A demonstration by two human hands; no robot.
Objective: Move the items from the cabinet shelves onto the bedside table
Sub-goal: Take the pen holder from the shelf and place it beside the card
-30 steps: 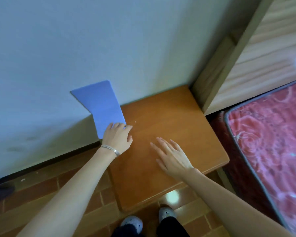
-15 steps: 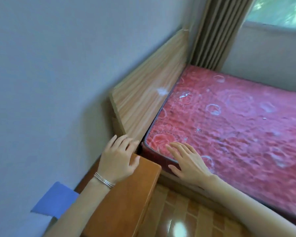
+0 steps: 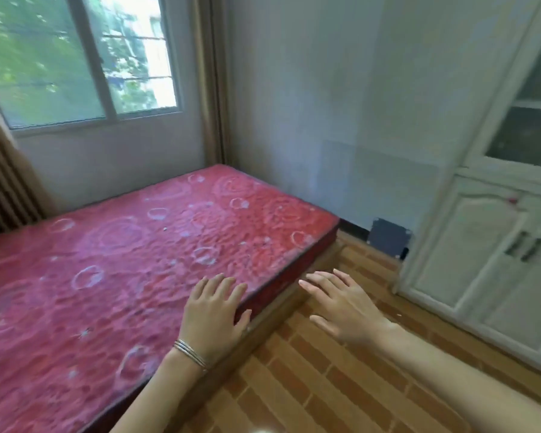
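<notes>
Red mattress (image 3: 122,260) below left hand (image 3: 214,310), brick floor (image 3: 310,385) below right hand (image 3: 345,309), fingers (image 3: 220,284) straight, both empty.

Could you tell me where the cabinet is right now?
In the head view, the cabinet stands at the far right, beside the dark wall panel, beyond the right hand.

Daylight enters via window (image 3: 78,57); room evenly bright. Motion blur throughout, wide-angle bending at edges, floor (image 3: 310,385) glare.
</notes>
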